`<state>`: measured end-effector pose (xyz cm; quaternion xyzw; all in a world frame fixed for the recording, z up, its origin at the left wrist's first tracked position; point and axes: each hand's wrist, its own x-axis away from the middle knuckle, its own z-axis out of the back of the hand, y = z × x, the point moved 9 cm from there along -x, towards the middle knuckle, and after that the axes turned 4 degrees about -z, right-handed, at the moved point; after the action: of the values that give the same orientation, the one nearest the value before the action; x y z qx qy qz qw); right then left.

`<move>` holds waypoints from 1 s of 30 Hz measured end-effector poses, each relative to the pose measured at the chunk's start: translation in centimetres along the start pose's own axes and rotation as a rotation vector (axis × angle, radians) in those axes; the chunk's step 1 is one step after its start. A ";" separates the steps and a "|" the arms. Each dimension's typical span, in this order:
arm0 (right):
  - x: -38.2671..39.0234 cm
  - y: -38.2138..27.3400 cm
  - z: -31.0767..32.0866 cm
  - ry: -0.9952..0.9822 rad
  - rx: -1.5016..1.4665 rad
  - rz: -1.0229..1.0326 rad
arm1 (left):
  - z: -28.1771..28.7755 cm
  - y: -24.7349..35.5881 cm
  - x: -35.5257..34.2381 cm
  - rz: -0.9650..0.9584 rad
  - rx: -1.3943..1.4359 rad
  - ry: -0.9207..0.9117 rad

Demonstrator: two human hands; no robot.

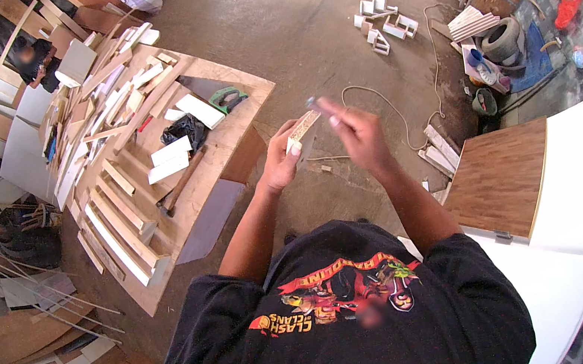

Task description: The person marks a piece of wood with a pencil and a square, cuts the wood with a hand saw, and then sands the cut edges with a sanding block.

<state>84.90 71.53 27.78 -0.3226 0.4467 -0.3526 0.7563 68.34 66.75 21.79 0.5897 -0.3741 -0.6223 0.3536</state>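
Note:
My left hand is closed round a small chipboard piece, held up in front of my chest. Its rough, speckled edge faces upward and its side looks pale. At the far end of that edge is my right hand, smeared by motion, with its fingers curled in. A small grey-blue thing shows at its fingertips, too blurred to name. Left of my hands, a workbench carries a hammer, white offcuts, a black plastic bag and a green tool.
Wooden strips and a heap of scrap wood cover much of the bench. A person sits beyond it. A cord and white box-like pieces lie on the floor. At right is a white panel with a wood-grain board.

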 end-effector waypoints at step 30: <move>-1.4 2.4 0.7 0.026 0.143 -0.397 | -0.3 3.9 -0.7 -0.208 -0.407 -0.080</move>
<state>85.59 74.09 26.78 -0.3452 0.3577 -0.5297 0.6873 68.72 65.48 25.53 0.5165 -0.1917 -0.7409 0.3842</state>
